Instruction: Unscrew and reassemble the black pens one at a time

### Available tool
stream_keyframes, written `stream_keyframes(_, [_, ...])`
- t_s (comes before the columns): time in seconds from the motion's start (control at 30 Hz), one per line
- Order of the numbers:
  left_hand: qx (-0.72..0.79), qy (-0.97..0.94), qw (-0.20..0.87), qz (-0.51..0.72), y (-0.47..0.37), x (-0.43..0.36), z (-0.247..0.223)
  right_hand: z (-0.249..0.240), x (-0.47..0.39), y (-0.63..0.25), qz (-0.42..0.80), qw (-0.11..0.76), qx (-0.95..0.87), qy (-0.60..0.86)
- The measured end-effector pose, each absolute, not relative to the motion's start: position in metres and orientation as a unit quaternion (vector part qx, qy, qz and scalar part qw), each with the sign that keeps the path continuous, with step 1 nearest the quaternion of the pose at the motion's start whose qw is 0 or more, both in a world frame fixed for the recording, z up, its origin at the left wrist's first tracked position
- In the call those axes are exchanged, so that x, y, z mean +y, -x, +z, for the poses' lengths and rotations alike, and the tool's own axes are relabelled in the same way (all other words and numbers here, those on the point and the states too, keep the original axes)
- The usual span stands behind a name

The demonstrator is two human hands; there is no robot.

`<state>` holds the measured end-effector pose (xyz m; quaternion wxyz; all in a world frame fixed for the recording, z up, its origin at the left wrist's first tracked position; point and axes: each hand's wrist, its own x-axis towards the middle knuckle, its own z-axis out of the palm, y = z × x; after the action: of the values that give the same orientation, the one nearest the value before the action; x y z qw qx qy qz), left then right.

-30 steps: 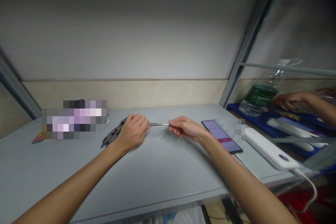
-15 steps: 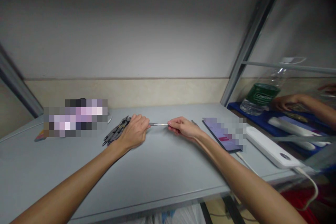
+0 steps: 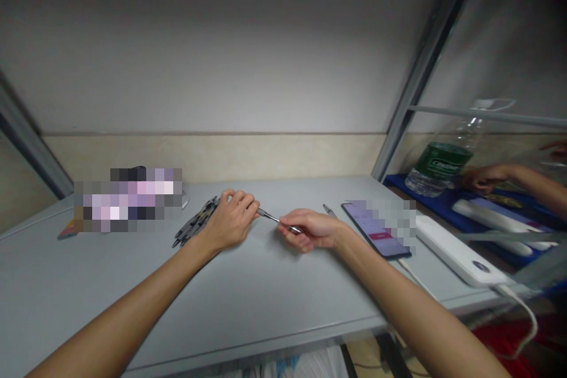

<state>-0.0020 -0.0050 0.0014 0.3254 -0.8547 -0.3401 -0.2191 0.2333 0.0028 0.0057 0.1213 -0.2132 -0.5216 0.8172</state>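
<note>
My left hand (image 3: 234, 218) is closed on the back end of a thin grey pen (image 3: 268, 215), next to a pile of grey and black pens (image 3: 195, 224) on the grey table. The fingers of my right hand (image 3: 308, 229) are closed round the pen's other end, where a dark, shiny part shows between them. The pen slants down to the right between both hands. Another pen part (image 3: 328, 210) lies on the table behind my right wrist.
A phone (image 3: 376, 230) and a white power strip or power bank (image 3: 458, 251) with a cable lie at the right. A blurred object (image 3: 128, 198) stands at the back left. Beyond the metal frame are a bottle (image 3: 445, 159) and another person's hand (image 3: 487, 178).
My right hand has moved slightly down and turned, and a dark, shiny part now shows in its fingers. The pen between my hands has gone from level to slanted.
</note>
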Motion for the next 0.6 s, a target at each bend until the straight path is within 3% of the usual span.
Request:
stream_keyframes(0.27, [-0.334, 0.847, 0.35, -0.223, -0.008, -0.004, -0.002, 0.002, -0.002, -0.22, 0.867, 0.101, -0.459, 0.167])
stream_keyframes(0.6, [-0.315, 0.822, 0.386, -0.276, -0.004, 0.008, 0.0, -0.003, -0.023, -0.197, 0.765, 0.22, -0.563, 0.222])
